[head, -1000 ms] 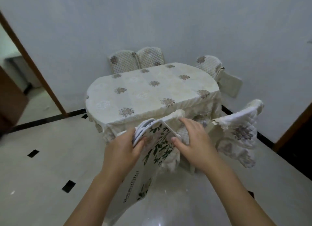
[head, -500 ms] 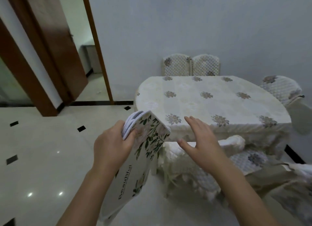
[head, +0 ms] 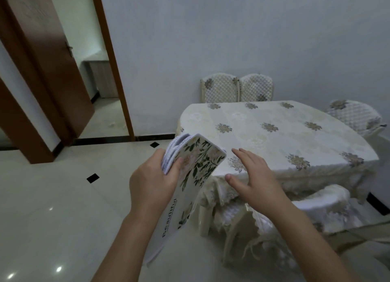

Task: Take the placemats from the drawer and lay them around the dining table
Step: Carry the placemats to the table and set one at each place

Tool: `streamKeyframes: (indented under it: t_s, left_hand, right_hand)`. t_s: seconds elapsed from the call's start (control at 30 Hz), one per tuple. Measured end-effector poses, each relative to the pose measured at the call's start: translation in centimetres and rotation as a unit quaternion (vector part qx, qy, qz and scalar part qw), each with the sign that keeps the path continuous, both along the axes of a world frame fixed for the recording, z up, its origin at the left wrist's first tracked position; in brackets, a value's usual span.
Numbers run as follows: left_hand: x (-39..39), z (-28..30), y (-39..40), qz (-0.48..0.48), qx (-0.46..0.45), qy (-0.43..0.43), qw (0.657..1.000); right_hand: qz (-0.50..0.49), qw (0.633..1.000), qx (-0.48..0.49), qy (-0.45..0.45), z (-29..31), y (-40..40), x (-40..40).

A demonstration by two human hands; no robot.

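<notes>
My left hand point(head: 155, 182) grips a stack of white placemats point(head: 194, 176) printed with green leaves, held on edge and hanging down in front of me. My right hand point(head: 251, 180) hovers just right of the stack with fingers spread, holding nothing and not touching the mats. Beyond both hands stands the oval dining table point(head: 285, 134) under a cream cloth with brown flower motifs. Its near left edge lies just behind my right hand. No mats lie on the table.
Quilted covered chairs surround the table: two at the far side point(head: 236, 87), one at the right point(head: 354, 117), one tucked in at the near side point(head: 295, 214). An open brown door point(head: 48, 66) and doorway stand at left. Glossy tiled floor point(head: 52, 208) stretches left.
The view has swung right to left, so the table now sits further right and the doorway shows. My right hand came off the stack a second ago and stays apart from it.
</notes>
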State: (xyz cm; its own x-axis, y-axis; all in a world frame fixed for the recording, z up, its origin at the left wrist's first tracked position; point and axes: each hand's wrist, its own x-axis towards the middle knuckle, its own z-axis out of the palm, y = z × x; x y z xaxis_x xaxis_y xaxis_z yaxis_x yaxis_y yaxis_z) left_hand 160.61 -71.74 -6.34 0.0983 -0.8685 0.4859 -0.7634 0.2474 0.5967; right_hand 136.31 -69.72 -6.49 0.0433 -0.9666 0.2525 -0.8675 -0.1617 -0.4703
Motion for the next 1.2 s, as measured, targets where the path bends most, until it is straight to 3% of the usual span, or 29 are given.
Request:
streamKeyframes:
  t_s: [0.47, 0.8, 1.2]
  left_hand:
    - [6.4, -0.8, -9.3, 0.039, 0.0, 0.019, 0.999]
    - [7.8, -1.4, -21.1, 0.052, 0.036, 0.006, 0.998]
    - [10.8, -1.9, -33.4, 0.065, 0.05, 0.042, 0.996]
  right_hand:
    - [0.011, 1.0, 0.007, -0.015, -1.7, -10.4, 5.7]
    - [0.02, 0.995, 0.015, -0.092, -4.4, -24.1, 8.1]
    - [0.059, 0.992, 0.035, -0.104, -4.7, -38.5, 11.4]
